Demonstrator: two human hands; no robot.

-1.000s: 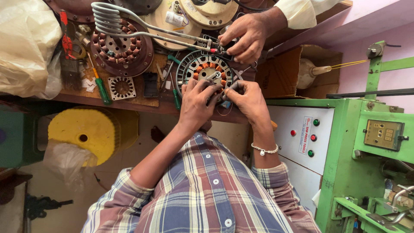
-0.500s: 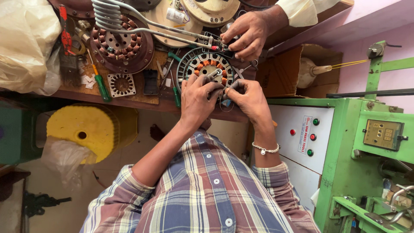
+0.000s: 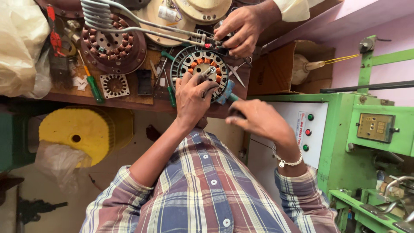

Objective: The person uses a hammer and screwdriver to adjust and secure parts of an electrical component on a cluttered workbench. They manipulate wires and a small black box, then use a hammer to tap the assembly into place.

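Left hand (image 3: 192, 97) pressed closed on the wound stator (image 3: 200, 71) at the bench (image 3: 129, 101) front edge. Right hand (image 3: 258, 121), off the edge, gripped a teal-handled tool (image 3: 227, 92). Risk: tool slip could nick windings; co-worker's hand (image 3: 241, 28) close.

Pink wall (image 3: 371, 21), wooden workbench (image 3: 129, 100), green machine (image 3: 366, 142), yellow stool (image 3: 77, 133).

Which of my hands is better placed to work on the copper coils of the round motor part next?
Left, probably. The left hand rests on the motor part, fingers at its coils. The right hand hangs beyond the bench edge, apart from it. Another person's hand occupies the far rim.
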